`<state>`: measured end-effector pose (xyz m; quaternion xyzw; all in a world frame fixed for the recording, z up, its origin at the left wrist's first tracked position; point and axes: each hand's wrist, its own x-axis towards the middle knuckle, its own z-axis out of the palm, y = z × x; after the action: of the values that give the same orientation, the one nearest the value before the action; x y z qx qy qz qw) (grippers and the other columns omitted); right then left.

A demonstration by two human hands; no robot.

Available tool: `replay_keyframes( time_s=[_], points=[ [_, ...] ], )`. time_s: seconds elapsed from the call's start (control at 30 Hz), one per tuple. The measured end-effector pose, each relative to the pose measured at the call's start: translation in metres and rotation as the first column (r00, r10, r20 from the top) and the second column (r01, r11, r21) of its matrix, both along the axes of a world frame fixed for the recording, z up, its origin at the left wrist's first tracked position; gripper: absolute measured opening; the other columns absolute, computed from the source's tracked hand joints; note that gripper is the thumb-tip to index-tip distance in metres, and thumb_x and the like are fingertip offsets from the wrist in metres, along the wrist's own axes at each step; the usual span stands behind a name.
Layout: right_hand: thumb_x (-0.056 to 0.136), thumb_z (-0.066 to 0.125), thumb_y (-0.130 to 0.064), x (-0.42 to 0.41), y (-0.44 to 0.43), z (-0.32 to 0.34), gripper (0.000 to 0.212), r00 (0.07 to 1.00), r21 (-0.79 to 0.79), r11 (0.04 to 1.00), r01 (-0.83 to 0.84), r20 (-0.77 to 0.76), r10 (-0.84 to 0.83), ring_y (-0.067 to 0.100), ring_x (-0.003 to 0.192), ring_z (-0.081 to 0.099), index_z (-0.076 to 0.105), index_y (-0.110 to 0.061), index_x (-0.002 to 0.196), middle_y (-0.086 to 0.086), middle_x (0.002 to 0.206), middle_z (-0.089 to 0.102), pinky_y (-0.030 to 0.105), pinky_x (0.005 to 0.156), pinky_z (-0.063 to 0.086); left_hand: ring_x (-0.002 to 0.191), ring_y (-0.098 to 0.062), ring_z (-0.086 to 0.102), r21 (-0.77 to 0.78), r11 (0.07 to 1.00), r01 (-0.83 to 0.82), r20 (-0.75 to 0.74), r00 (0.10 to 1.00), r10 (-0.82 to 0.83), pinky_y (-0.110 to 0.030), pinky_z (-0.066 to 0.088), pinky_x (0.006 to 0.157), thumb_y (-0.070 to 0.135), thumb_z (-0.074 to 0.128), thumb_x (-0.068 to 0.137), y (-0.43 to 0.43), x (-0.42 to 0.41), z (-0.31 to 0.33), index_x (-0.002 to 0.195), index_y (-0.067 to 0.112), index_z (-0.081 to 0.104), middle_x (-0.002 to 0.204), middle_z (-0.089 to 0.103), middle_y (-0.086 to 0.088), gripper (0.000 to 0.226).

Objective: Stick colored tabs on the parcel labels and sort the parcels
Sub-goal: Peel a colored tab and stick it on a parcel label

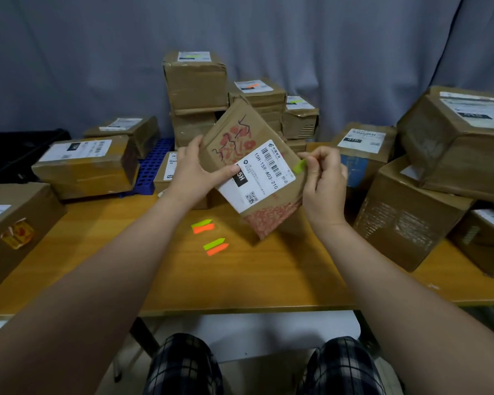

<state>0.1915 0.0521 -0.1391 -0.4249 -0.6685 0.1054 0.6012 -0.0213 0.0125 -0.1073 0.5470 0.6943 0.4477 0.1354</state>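
Parcel in hand: the parcel [234,129] is held tilted above the middle of the tabletop [240,280], clear of the wood.
Left hand: the left hand [196,173] is wrapped round the parcel's left edge, with the thumb pressed across the label [264,175].
Right hand: a green tab [299,166] is pinched between the thumb and fingertips of the right hand [324,181] at the label's far corner. Whether it is stuck down cannot be told.
Done: tabs are seen on three labels in the rear stack [196,81] — green, orange, green.
Left: no tab is seen on the right-side parcels [457,132] or the left-side parcels [86,163], so much is judged outstanding.
Spare tabs: two green-and-orange pairs [210,235] lie on bare wood below the held parcel.
Room: both side edges and the rear are crowded — bare wood is left only through the middle to the front edge.
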Motion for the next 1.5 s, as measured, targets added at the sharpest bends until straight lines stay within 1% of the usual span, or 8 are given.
replay_keyframes(
  time_s=[0.1, 0.27, 0.4, 0.57, 0.77, 1.0, 1.27, 1.5],
  points=[
    [0.098, 0.046, -0.016, 0.003, 0.004, 0.007, 0.008, 0.994, -0.040, 0.998, -0.050, -0.097, 0.046, 0.013, 0.087, 0.053, 0.052, -0.013, 0.093, 0.002, 0.093, 0.060, 0.019, 0.071, 0.035, 0.130, -0.025, 0.031, 0.002, 0.991, -0.137, -0.197, 0.971, 0.134, -0.042, 0.028, 0.105, 0.059, 0.077, 0.063, -0.002, 0.009, 0.002, 0.136, 0.017, 0.035, 0.136, 0.037, -0.005, 0.095],
    [0.096, 0.053, -0.014, 0.003, 0.001, 0.012, 0.009, 0.969, -0.125, 0.984, -0.131, -0.227, 0.100, -0.006, 0.092, 0.048, 0.054, -0.018, 0.087, 0.006, 0.110, 0.051, 0.014, 0.088, 0.041, 0.118, -0.023, 0.049, 0.043, 0.998, -0.035, -0.023, 0.999, 0.036, -0.036, 0.045, 0.096, 0.042, 0.086, 0.063, -0.009, 0.014, -0.023, 0.121, 0.010, 0.034, 0.126, 0.048, -0.007, 0.084],
    [0.088, 0.063, -0.030, 0.002, -0.005, 0.008, 0.016, 0.993, -0.265, 0.957, -0.116, -0.018, 0.115, 0.011, 0.126, 0.040, 0.058, -0.039, 0.077, -0.013, 0.128, 0.049, 0.046, 0.111, 0.026, 0.125, -0.024, 0.042, 0.050, 0.996, -0.078, -0.115, 0.990, 0.083, -0.042, 0.039, 0.105, 0.049, 0.083, 0.062, -0.009, 0.023, -0.041, 0.137, 0.013, 0.032, 0.132, 0.043, -0.007, 0.098],
    [0.086, 0.069, -0.029, 0.001, -0.012, 0.010, 0.013, 0.967, -0.291, 0.937, -0.196, 0.100, 0.233, 0.018, 0.141, 0.019, 0.062, -0.037, 0.077, -0.008, 0.145, 0.042, 0.049, 0.114, 0.013, 0.123, -0.027, 0.040, -0.006, 0.991, -0.130, -0.126, 0.984, 0.128, -0.046, 0.040, 0.102, 0.060, 0.077, 0.063, -0.005, 0.024, -0.049, 0.137, 0.019, 0.036, 0.130, 0.044, -0.007, 0.094],
    [0.088, 0.067, -0.019, -0.001, -0.011, 0.013, 0.015, 0.978, -0.286, 0.935, -0.209, -0.064, 0.199, 0.018, 0.143, 0.016, 0.061, -0.029, 0.078, 0.002, 0.153, 0.024, 0.026, 0.108, 0.014, 0.103, -0.015, 0.059, 0.001, 0.993, -0.121, 0.152, 0.981, 0.119, -0.034, 0.052, 0.086, 0.052, 0.073, 0.075, -0.008, 0.011, -0.044, 0.119, 0.020, 0.046, 0.111, 0.059, 0.005, 0.062],
    [0.077, 0.068, -0.042, -0.025, 0.007, -0.011, 0.008, 0.963, -0.525, 0.837, -0.157, -0.268, 0.012, 0.023, 0.137, 0.032, 0.068, -0.047, 0.071, 0.006, 0.131, 0.056, 0.054, 0.109, 0.027, 0.105, -0.022, 0.057, -0.001, 0.996, -0.084, 0.214, 0.973, 0.082, -0.042, 0.052, 0.090, 0.034, 0.070, 0.085, -0.003, 0.012, -0.046, 0.114, 0.015, 0.042, 0.110, 0.054, -0.004, 0.044],
    [0.034, 0.065, -0.071, -0.042, 0.026, -0.020, 0.041, 0.879, -0.602, 0.763, -0.237, -0.467, -0.095, 0.023, 0.113, 0.055, 0.070, -0.052, 0.071, -0.013, 0.114, 0.065, 0.048, 0.097, 0.042, 0.111, -0.028, 0.057, -0.040, 0.999, -0.019, 0.296, 0.955, 0.030, -0.050, 0.053, 0.088, 0.041, 0.070, 0.081, -0.002, 0.003, -0.053, 0.110, 0.024, 0.037, 0.126, 0.053, -0.010, 0.047],
    [0.078, 0.075, -0.038, -0.041, 0.008, -0.014, 0.013, 0.941, -0.637, 0.771, -0.016, -0.269, -0.204, 0.016, 0.137, 0.027, 0.068, -0.027, 0.080, -0.005, 0.147, 0.038, 0.042, 0.113, 0.014, 0.111, -0.026, 0.058, -0.020, 1.000, -0.002, 0.330, 0.944, 0.008, -0.047, 0.054, 0.088, 0.033, 0.071, 0.083, 0.001, 0.003, -0.056, 0.108, 0.024, 0.036, 0.128, 0.053, -0.010, 0.043]
  ],
)
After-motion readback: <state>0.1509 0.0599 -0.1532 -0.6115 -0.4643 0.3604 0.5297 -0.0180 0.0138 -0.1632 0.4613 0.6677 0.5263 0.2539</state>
